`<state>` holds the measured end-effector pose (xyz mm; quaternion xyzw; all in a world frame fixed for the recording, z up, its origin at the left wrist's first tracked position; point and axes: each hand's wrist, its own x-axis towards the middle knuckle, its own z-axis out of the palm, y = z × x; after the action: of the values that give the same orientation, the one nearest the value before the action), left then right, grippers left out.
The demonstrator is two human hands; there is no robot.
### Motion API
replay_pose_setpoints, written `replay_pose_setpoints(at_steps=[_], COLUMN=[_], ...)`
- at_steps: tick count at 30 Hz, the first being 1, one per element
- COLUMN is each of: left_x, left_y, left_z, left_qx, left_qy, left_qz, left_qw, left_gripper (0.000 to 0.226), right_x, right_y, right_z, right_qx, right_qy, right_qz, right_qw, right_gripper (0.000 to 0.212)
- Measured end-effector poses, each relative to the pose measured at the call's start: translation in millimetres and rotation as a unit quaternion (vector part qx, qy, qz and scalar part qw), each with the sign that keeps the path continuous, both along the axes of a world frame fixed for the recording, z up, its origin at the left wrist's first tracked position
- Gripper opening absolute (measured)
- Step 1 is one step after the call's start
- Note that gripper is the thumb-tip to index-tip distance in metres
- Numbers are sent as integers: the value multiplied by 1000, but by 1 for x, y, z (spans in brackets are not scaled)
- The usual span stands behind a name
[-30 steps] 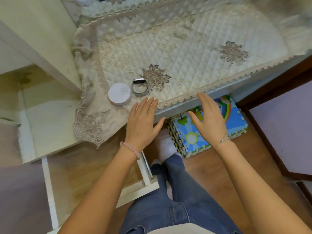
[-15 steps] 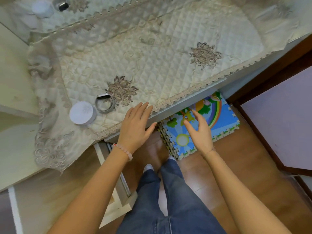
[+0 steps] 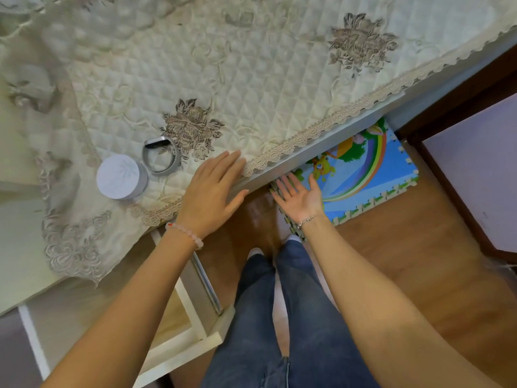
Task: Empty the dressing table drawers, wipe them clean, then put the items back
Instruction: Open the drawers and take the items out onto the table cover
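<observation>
The dressing table top is covered by a cream quilted cloth (image 3: 251, 65) with lace trim. On it lie a round white jar (image 3: 121, 176) and a grey band (image 3: 161, 159), side by side near the front edge. My left hand (image 3: 212, 191) rests flat on the table's front edge (image 3: 321, 147), fingers apart, holding nothing. My right hand (image 3: 300, 194) is palm up just below that edge with its fingertips reaching under it, empty. An open drawer (image 3: 179, 326) with a pale wooden bottom and white front sticks out at the lower left, beside my legs.
A colourful foam play mat (image 3: 363, 169) lies on the wooden floor (image 3: 405, 261) under the table. A dark wooden frame with a lilac surface (image 3: 481, 175) stands at the right. My jeans-clad legs (image 3: 293, 317) fill the space between drawer and floor.
The view has swung left and closer to the table. My right hand has turned palm up and slid under the table's front edge; my left hand has settled onto the edge.
</observation>
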<state>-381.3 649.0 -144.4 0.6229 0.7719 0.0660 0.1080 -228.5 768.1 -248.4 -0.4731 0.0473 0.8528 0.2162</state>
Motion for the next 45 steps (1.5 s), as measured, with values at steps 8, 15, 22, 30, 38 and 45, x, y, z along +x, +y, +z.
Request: replay_pose_setpoints(at_steps=[8,15,22,30,38,45], left_x=[-5,3,-1,0,8,19], left_y=[-8,-14,-23,-29,-29,-30], left_z=[-1,-3,0,1,-5,-5], left_qx=[16,18,15,18,6,-3], left_qy=[-21,-30,-40,-28,7,38], left_qz=[-2,-3,-18,-29,-17,4], left_qw=[1000,999,999,999,1000,999], left_gripper=[53,58,61,61,60,61], right_x=[-20,-20,4,62,115,136], right_y=[-9,-18,-31,-66,-99,-108], right_z=[-13,-16,-14,-17,-14,-4], right_qx=[-18,-25,-38,-45,-40,-56], right_qy=[24,29,12,-26,-47,-54], right_qz=[-44,-66,-75,-87,-111,-98], right_qw=[999,997,996,995,992,992], right_gripper=[66,68,70,71,73,75])
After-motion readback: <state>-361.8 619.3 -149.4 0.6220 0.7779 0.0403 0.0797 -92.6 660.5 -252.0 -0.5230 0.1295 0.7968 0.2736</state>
